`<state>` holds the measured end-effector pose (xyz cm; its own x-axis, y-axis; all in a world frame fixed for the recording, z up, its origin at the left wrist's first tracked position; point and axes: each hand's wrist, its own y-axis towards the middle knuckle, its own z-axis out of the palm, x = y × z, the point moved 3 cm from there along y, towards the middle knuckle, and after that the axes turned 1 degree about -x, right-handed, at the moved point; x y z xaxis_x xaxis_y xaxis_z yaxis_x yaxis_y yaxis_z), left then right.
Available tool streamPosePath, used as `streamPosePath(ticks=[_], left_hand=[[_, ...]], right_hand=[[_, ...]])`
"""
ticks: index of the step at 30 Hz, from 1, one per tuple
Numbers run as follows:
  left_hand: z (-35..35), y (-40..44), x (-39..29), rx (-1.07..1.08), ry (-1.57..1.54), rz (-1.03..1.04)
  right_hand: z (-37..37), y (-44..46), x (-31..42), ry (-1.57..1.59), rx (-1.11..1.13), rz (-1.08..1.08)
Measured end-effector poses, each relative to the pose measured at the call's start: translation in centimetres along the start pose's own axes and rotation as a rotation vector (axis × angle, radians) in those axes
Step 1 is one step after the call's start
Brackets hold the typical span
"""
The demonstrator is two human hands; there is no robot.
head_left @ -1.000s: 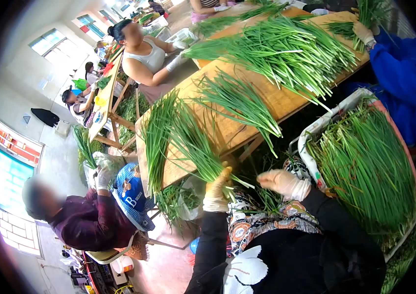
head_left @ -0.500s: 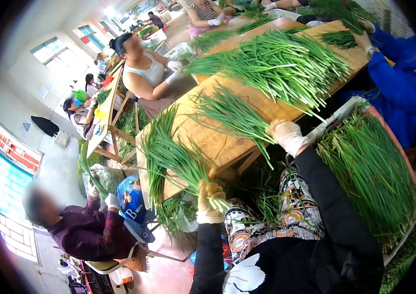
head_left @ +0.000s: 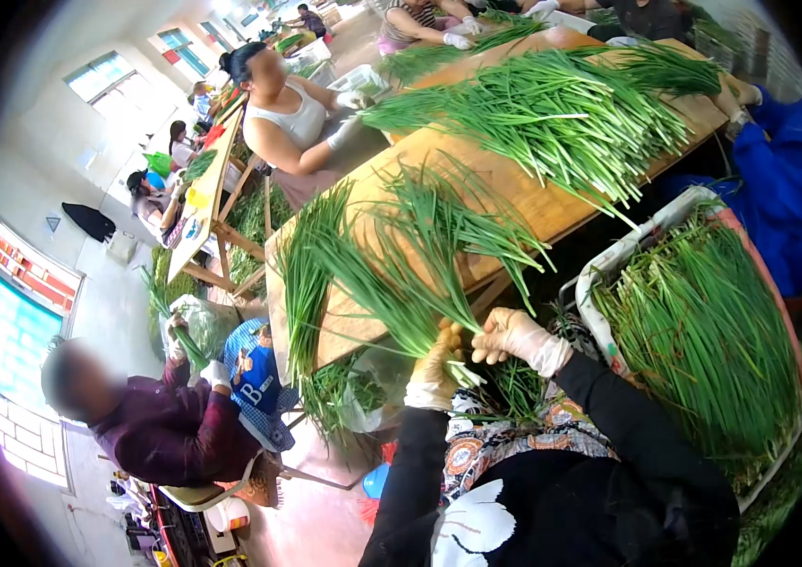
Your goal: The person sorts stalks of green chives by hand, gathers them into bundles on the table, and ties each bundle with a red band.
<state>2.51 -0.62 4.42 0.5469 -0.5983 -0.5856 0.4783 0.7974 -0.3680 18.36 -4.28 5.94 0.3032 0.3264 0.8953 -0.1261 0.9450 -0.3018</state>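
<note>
My left hand (head_left: 433, 374), in a pale glove, is closed around the stem end of a bunch of garlic chives (head_left: 392, 307); the white ends stick out below the fist. Close to its right, my gloved right hand (head_left: 520, 341) pinches the stems of a thinner group of chives (head_left: 448, 283), whose leaves reach up over the table. Some loose chives (head_left: 507, 240) lie on the wooden table (head_left: 373, 194) just beyond my right hand. Another bunch (head_left: 308, 283) lies across the table's left end.
A large pile of chives (head_left: 576, 128) covers the table's far part. At my right stands a white crate (head_left: 597, 283) full of chives. Across the table is a person in a white top (head_left: 292, 118); a person in a dark shirt (head_left: 174, 430) sits at left. A blue sleeve (head_left: 769, 165) shows at right.
My right hand has moved left and down from the loose chives to beside my left hand, and now pinches a thinner group. My left hand has shifted slightly right, still holding its bunch.
</note>
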Motion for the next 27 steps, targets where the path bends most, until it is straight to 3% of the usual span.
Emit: streamPosePath(ticks=[2, 7, 9, 12, 16, 20, 22, 24, 26, 27], left_hand=[[-0.9, 0.3, 0.5, -0.139, 0.048, -0.005], [-2.0, 0.4, 0.9, -0.086, 0.102, -0.077], [-2.7, 0.6, 0.9, -0.082, 0.102, -0.052], [-2.3, 0.3, 0.8, -0.129, 0.167, 0.014], [-0.2, -1.1, -0.1, -0.061, 0.17, 0.057], [-0.9, -0.6, 0.3, 0.059, 0.033, 0.017], [-0.9, -0.4, 0.6, -0.034, 0.048, -0.042], [-0.5, -0.2, 0.8, -0.051, 0.09, -0.017], [-0.9, 0.1, 0.6, -0.2, 0.378, 0.041], [-1.0, 0.1, 0.5, -0.2, 0.378, 0.041]], right_hand=[[1.0, -0.3, -1.1, -0.07, 0.007, -0.021], [1.7, -0.1, -2.5, -0.233, 0.024, -0.037], [1.7, -0.5, -2.2, 0.077, 0.03, 0.138], [1.1, 0.3, -3.3, 0.071, 0.176, 0.063], [0.8, -0.6, -1.8, 0.2, 0.025, 0.051], [-0.3, 0.5, -3.8, 0.022, -0.078, 0.038], [0.7, 0.3, -3.6, 0.126, -0.033, 0.023], [1.8, 0.5, -3.7, 0.036, -0.022, -0.05], [1.9, 0.0, -3.1, -0.072, 0.01, -0.01], [2.1, -0.3, -2.8, -0.058, 0.031, 0.005]])
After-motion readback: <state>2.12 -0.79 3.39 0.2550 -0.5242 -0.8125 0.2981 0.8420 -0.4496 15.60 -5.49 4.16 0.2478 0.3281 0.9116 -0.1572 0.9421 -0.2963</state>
